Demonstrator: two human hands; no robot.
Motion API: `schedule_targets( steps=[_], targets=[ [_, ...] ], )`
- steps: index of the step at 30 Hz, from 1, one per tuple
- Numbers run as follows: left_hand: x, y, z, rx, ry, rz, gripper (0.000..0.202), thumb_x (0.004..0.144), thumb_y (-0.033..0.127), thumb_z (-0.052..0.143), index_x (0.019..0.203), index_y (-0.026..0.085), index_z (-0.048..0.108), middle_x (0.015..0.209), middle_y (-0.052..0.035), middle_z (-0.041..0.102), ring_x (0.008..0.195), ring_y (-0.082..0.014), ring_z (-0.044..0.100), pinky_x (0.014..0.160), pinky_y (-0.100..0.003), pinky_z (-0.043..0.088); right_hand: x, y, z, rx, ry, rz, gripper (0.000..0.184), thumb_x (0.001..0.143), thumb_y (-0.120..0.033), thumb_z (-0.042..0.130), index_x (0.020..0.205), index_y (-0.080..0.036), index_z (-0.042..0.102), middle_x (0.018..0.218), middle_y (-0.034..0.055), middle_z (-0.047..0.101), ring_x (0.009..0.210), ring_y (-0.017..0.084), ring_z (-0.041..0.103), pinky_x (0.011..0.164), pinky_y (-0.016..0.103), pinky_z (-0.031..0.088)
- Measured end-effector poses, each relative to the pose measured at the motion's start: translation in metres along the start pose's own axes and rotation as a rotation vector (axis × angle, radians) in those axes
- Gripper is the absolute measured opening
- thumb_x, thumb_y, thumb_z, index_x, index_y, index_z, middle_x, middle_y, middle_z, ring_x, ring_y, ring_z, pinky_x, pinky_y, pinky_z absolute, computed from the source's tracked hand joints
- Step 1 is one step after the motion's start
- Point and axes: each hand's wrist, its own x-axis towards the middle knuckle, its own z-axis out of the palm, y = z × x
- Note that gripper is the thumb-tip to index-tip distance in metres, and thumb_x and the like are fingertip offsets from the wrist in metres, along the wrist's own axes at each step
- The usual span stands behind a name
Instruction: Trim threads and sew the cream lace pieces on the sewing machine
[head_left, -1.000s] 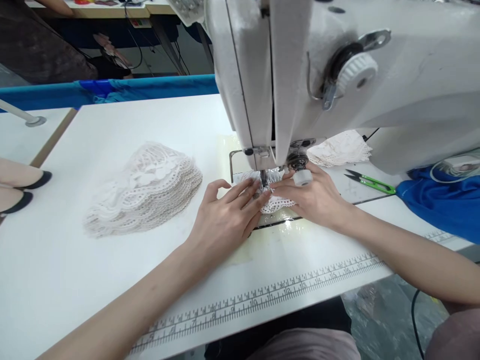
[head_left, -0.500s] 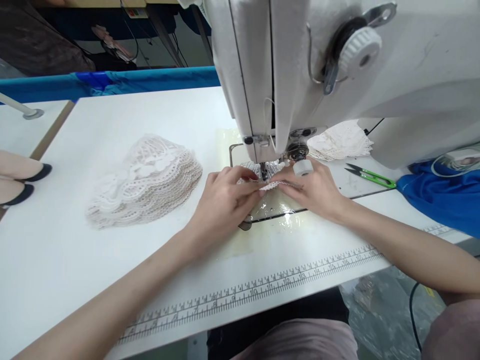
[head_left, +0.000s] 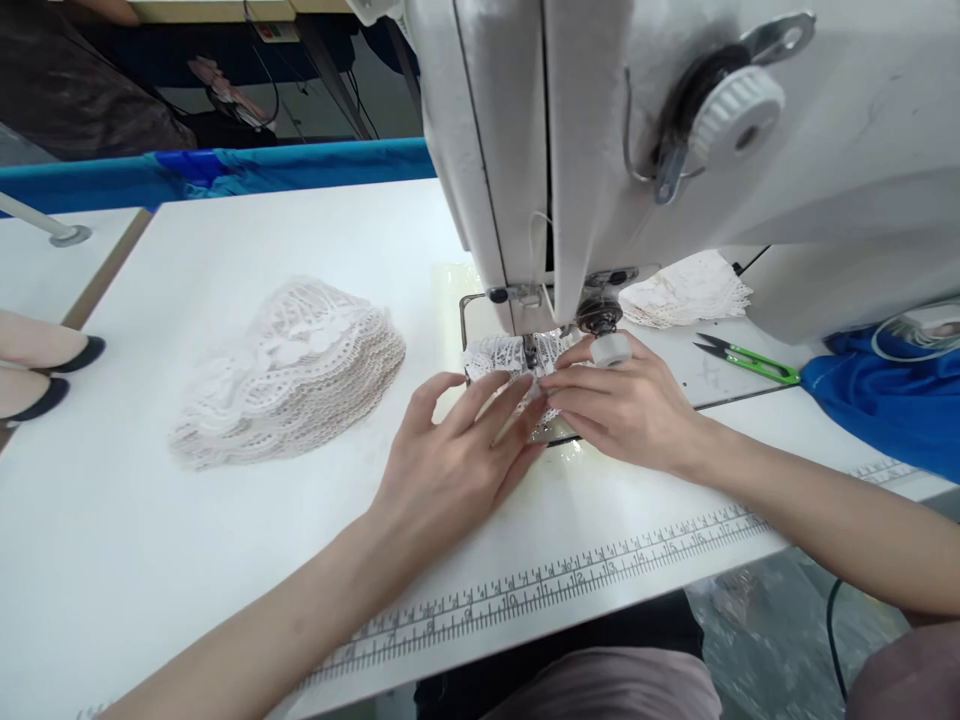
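A white lace piece lies under the needle and presser foot of the sewing machine. My left hand rests in front of the needle, its fingers spread and the tips touching the near part of the lace. From the right, my right hand holds the lace edge close to the presser foot, with its fingers together. Between the two hands the fabric is partly hidden by the fingers. To the left sits a fanned stack of white lace pieces.
Behind the needle, more white lace lies under the machine arm. Green thread snips and blue cloth are at the right. A printed ruler runs along the table's front edge. Another person's fingers show at far left.
My left hand has gone from pinching the lace edge to spread fingers on it. The lace now lies flatter before the needle, and my right hand has shifted slightly nearer me.
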Motion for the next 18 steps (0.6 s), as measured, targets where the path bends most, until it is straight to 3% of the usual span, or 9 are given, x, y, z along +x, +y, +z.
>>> schedule_targets(
  steps=[6,18],
  targets=[
    [-0.0007,0.0036,-0.0053,0.022,-0.027,0.027,0.027,0.093,0.028,0.054,0.116,0.016,0.062,0.114,-0.0088,0.069,0.113,-0.0249,0.061,0.092,-0.043,0.04,0.0014,-0.0008,-0.0013,-0.034,0.022,-0.027,0.021,0.085,-0.008,0.055,0.075,-0.018,0.07,0.092,-0.0035,0.075,0.082,0.015,0.064,0.085,0.034,0.043],
    [0.0032,-0.0055,0.002,-0.018,-0.009,-0.013,0.027,0.094,0.028,0.051,0.119,0.019,0.06,0.112,-0.0074,0.07,0.115,-0.0251,0.06,0.092,-0.047,0.04,0.0042,0.0058,0.0044,-0.17,0.034,-0.027,0.019,0.089,-0.014,0.056,0.079,-0.019,0.071,0.083,-0.0033,0.075,0.077,0.014,0.063,0.085,0.033,0.042]
  ],
)
